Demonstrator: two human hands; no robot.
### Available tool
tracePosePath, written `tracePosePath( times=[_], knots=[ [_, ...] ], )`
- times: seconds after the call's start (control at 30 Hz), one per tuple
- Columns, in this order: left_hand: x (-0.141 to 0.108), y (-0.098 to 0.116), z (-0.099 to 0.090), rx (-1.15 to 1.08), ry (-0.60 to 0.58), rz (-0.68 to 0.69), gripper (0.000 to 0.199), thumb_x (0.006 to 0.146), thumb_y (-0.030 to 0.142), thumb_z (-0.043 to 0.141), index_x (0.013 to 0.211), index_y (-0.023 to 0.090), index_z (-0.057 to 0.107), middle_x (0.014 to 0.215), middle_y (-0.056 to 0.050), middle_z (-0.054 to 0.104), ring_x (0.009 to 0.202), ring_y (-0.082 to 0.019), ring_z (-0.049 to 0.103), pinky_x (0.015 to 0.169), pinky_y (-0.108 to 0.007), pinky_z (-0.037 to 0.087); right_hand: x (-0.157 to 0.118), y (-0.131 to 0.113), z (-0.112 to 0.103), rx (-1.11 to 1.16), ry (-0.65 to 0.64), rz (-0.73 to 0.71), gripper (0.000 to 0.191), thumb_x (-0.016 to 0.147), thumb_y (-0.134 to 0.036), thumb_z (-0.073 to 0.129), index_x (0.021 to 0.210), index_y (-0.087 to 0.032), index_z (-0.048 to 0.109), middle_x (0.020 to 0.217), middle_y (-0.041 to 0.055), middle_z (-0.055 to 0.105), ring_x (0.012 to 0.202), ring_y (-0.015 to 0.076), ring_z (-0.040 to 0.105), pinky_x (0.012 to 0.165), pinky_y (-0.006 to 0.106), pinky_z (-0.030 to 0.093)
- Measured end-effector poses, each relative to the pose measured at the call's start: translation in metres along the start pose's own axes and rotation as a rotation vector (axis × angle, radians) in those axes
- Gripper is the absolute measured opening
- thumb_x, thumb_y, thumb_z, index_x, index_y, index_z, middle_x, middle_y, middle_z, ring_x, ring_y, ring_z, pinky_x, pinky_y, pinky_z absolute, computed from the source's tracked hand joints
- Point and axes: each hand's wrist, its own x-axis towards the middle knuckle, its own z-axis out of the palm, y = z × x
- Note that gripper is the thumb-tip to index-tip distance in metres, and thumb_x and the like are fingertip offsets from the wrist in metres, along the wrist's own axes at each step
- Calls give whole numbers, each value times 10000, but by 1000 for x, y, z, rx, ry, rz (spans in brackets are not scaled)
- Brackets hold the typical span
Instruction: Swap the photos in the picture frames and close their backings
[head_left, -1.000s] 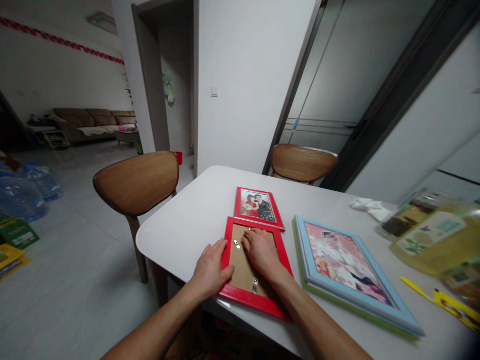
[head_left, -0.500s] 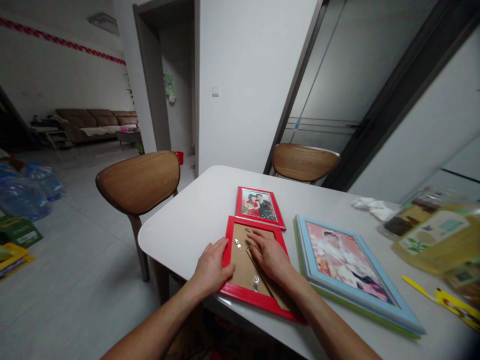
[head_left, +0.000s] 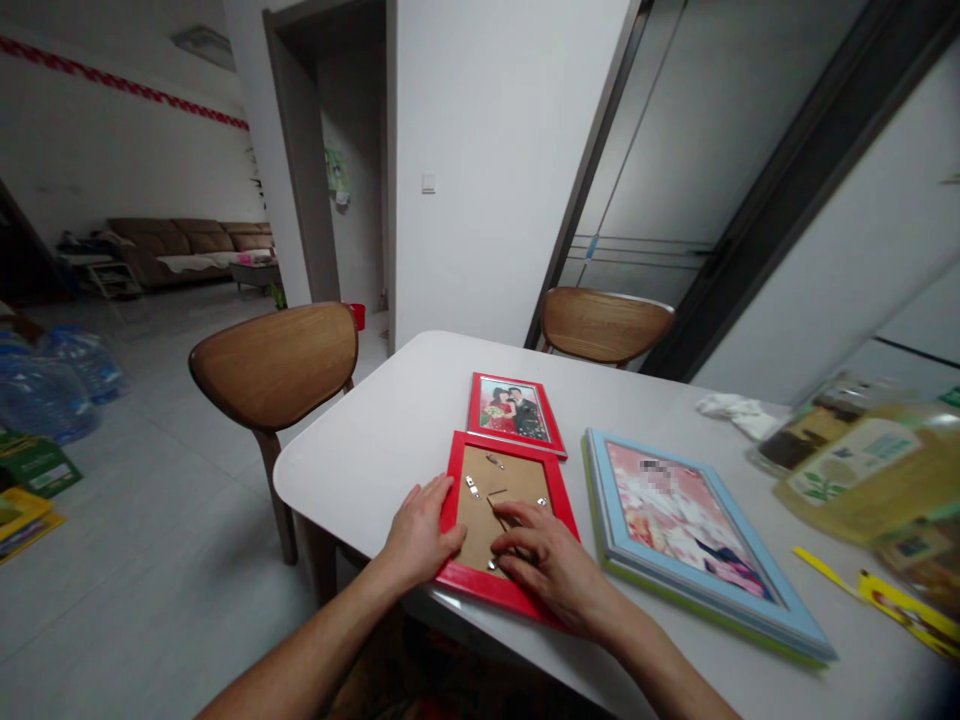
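Note:
A red photo frame [head_left: 501, 588] lies face down at the table's near edge, its brown backing board [head_left: 469, 540] showing. My left hand [head_left: 421, 535] grips the frame's left side, thumb on top of the border. Over the lower right of the board is my right hand [head_left: 551, 562], fingers bent and apart, fingertips touching down beside a small metal clip [head_left: 492, 565]. Other metal clips [head_left: 472, 487] sit around the board. A stand flap in the board's middle is partly covered by my right hand. Just beyond lies a second red frame [head_left: 516, 412], photo side up.
To the right lies a stack of light blue and green photo frames [head_left: 712, 530]. Farther right are a yellow tool [head_left: 829, 572], a yellow packet [head_left: 907, 610], an oil bottle [head_left: 847, 465] and a white cloth [head_left: 739, 412]. Wooden chairs [head_left: 277, 355] stand by the white table [head_left: 360, 440].
My right hand has slid toward the near edge of the frame, uncovering the upper clips. The stand flap appears lower against the board. My left hand keeps its place.

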Motion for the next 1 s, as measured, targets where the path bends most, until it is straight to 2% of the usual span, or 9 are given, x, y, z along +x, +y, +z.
tracePosePath(
  times=[0.1,0.17,0.27,0.47,0.6,0.7,0.8,0.9,1.0],
  knots=[
    [-1,0,0,4,-4,-7,563,698,237,505,1227,118,352,1275,-102,401,1168,-210,358,1015,-361,192,1,3,0,-81,82,147,278,718,-272,501,958,-175,602,1114,110,514,997,200,488,854,351,389],
    [-1,-1,1,4,-2,-10,565,697,241,508,1224,108,356,1280,-111,392,1175,-208,348,1018,-360,187,3,2,0,-158,109,218,337,702,-297,511,990,-139,583,1040,129,550,943,221,506,823,362,398],
    [-1,-3,2,-1,10,0,549,701,255,513,1212,107,375,1281,-116,389,1181,-208,341,1016,-361,193,7,0,2,-199,104,241,320,693,-262,497,976,-140,586,926,107,591,879,211,521,788,339,404],
    [2,-3,1,-48,4,-36,554,706,332,531,1196,111,401,1272,-133,397,1174,-236,346,996,-384,220,11,2,-1,-166,134,312,377,654,-217,482,1005,-115,571,925,95,607,876,200,529,813,323,389],
    [5,5,-2,-290,42,-92,399,654,317,573,1016,148,555,1208,-101,471,1142,-254,379,965,-363,266,12,-5,-9,-161,168,287,343,643,-226,489,955,-128,593,901,87,614,866,200,531,801,324,395],
    [9,10,-5,-562,120,-139,242,630,285,574,841,167,597,1040,-56,580,1013,-225,489,884,-310,352,16,-21,-13,-154,218,258,305,639,-235,507,917,-151,603,881,75,618,848,197,536,779,322,407],
    [11,4,-9,-663,153,-221,202,686,335,475,747,156,546,751,-26,622,738,-183,578,661,-279,448,20,-29,-13,-94,253,189,295,684,-287,498,936,-162,589,915,76,616,860,187,542,773,317,418],
    [10,-13,-20,-737,179,-315,228,679,378,443,700,155,489,577,12,570,534,-147,552,493,-239,426,17,-16,-11,-81,267,151,309,733,-320,453,964,-154,575,958,93,610,886,192,542,776,327,423],
    [6,-35,-37,-765,212,-386,238,630,393,482,667,158,472,521,34,534,467,-127,521,447,-220,399,7,12,-9,-199,267,217,315,751,-278,421,965,-108,578,953,127,610,895,217,536,795,353,410]
  ],
)
